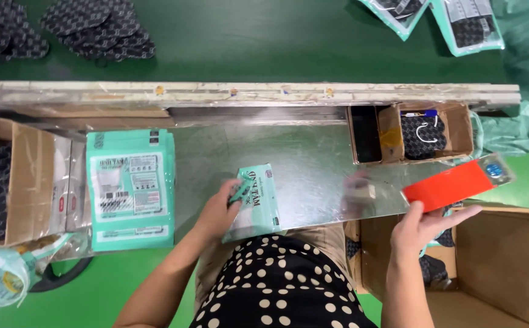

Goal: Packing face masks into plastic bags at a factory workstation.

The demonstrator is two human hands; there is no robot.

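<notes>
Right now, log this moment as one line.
left hand: holds teal pouch | right hand: holds red card | surface: metal bench | nearby: teal pouch stack

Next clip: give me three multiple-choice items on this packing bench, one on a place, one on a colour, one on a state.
1. Where does the stack of teal packets lie?
A. left of the left hand
B. inside the big carton
C. on the green belt beyond the rail

2. What colour is the flat card in the right hand?
A. blue
B. red
C. yellow

3. How does the left hand stand?
A. open and lifted clear
B. gripping a teal packet on the metal bench
C. resting in a box

Answers: 1 A, the stack sits on the bench to the left of that hand. 2 B, the card is plain red. 3 B, its fingers pinch the single teal packet on the metal bench.
</notes>
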